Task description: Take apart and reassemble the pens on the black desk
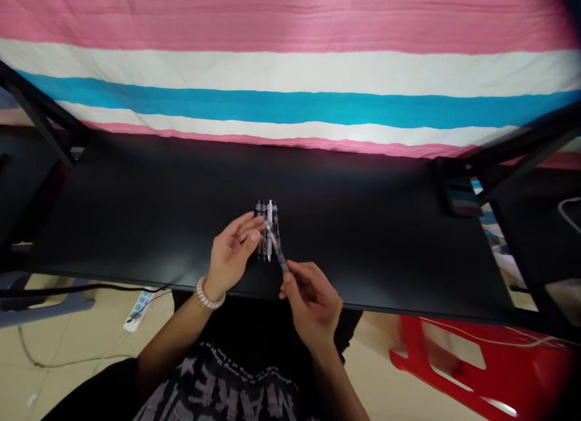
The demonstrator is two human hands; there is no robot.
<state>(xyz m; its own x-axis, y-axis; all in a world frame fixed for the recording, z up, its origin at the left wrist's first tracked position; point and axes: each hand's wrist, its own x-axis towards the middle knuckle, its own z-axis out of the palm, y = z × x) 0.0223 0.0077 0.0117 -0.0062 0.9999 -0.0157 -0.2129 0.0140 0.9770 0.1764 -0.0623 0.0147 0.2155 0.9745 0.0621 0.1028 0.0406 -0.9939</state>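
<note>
Right hand point(314, 303) pinching a slim grey translucent pen point(278, 250), tilted over a side-by-side row of grey and white pens point(264, 247) on a matte black tabletop point(363, 233). Left hand point(230, 256): fingers spread from thumb by pen's upper end, contact unclear. Pink-white-blue striped cloth point(290, 73) behind. Black printed shirt point(236, 348): "AKE" legible.

A grey pen point(278, 249) slants over dark pens point(264, 247) and a white pen point(270, 210) lying side by side.
</note>
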